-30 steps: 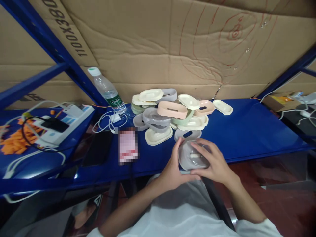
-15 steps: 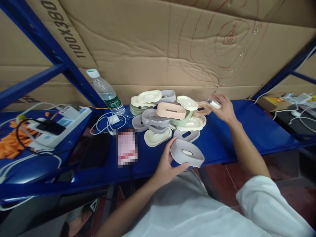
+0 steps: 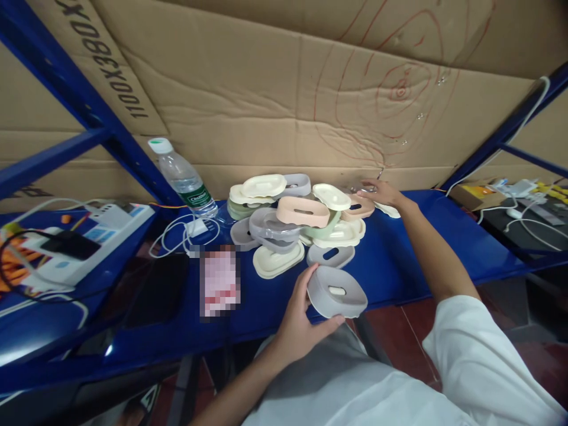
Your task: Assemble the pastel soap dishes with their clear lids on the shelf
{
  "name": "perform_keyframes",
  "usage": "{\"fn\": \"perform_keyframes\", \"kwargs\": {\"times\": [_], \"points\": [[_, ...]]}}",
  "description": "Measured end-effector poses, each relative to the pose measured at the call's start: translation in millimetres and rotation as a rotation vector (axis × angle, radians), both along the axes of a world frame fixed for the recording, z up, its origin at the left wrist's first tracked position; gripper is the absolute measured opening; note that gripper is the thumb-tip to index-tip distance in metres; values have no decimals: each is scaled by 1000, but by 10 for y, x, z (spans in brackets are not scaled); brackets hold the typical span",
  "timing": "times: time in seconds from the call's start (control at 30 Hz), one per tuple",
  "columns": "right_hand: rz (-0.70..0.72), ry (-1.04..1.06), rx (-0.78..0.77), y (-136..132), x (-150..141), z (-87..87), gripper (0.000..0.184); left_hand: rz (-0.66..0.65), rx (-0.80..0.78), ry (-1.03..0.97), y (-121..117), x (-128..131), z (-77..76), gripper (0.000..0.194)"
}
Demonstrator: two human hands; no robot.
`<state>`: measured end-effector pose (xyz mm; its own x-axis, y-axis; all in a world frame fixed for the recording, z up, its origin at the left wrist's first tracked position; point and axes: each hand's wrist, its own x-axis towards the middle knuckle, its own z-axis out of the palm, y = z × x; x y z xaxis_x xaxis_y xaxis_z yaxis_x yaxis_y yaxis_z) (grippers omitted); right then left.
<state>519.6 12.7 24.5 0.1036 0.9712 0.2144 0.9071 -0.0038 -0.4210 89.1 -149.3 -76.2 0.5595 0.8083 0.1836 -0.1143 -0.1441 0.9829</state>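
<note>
Left of centre, a clear bottle [image 3: 189, 186] holding clear liquid [image 3: 207, 211] slants toward the frame's upper left. In the middle, oval dishes [image 3: 295, 214] lie heaped on the blue desk [image 3: 393, 263]. At lower centre, the left hand [image 3: 302, 319] grips a grey dish [image 3: 351, 299] in its fingers, hollow facing up, long axis running from upper left to lower right. Right of centre, the right hand's [image 3: 391, 195] fingers meet a clear piece [image 3: 366, 189]; whether they clasp it, I cannot tell.

The glossy blue surface [image 3: 390, 269] carries a pile of cream, grey, peach and green oval dishes [image 3: 302, 219]. A clear, green-labelled plastic bottle [image 3: 189, 188] stands near its left end.
</note>
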Motion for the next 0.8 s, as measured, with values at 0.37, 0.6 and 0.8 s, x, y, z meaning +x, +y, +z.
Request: {"fn": "perform_keyframes", "kwargs": {"times": [0.37,0.6,0.8], "points": [[548,93,188,-1840,-1534,-4,76,132,16,-97,-108,42,76,102],[722,216,292,-2156,-2112,-242,43,125,46,-135,-185,-41,197,102],[712,286,427,-2012,-2064,-61,32,128,96,-129,-162,-131,164,107]]}}
